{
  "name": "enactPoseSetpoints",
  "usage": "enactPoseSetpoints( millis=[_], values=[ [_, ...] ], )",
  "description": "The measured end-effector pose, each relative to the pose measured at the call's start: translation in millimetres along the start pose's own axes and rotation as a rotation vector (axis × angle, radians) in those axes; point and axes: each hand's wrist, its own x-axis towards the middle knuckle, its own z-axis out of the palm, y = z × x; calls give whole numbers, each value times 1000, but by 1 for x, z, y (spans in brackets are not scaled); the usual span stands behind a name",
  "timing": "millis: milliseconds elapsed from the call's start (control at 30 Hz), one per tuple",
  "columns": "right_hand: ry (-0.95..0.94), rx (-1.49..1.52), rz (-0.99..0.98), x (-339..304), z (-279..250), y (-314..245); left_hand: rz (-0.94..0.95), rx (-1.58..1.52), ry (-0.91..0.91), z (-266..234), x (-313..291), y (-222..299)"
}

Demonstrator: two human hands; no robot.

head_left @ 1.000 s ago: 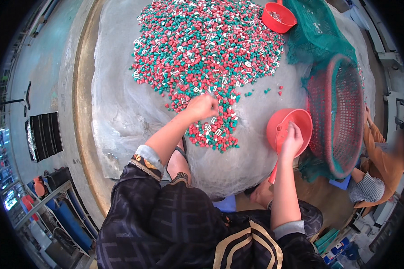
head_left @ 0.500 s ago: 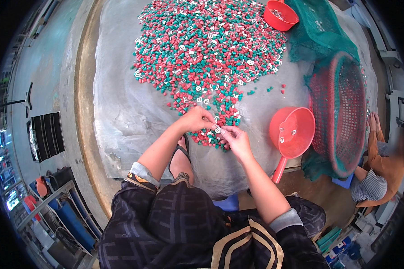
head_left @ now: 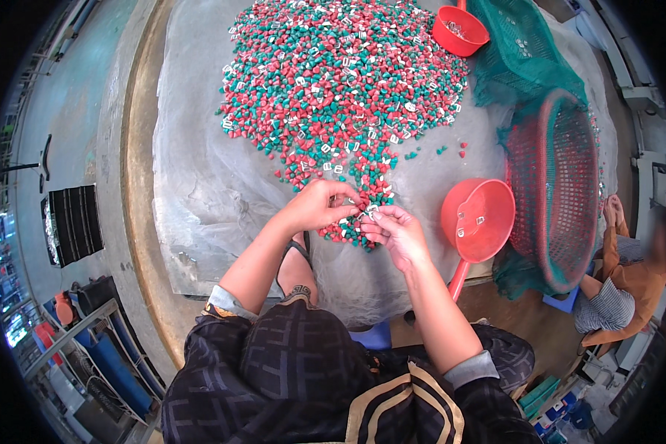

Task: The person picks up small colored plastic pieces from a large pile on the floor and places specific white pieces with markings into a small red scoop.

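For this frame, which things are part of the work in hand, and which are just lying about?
In use:
- left hand and right hand, fingertips meeting over a small white piece
- pile of red, green and white pieces
- red scoop beside the right hand, a few white pieces inside

Lying about:
- red mesh basket
- green net
- red bowl
- black crate

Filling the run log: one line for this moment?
left hand and right hand: meet at pile edge, fingering small pieces | scoop: right of hands, untouched
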Motion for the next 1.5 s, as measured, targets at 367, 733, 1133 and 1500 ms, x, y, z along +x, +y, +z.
enactPoseSetpoints(
  millis=[367,733,1133,1500],
  values=[
    [-27,-111,-60,-14,5,-17,309,212,162,9,2,22],
    [-75,202,-18,-25,11,-19,1,-712,186,23,-1,22],
    [78,67,-213,-30,5,-24,-125,-711,227,18,-3,34],
    [360,135,-302,-35,-50,-25,-193,-639,197,25,-3,30]
  ],
)
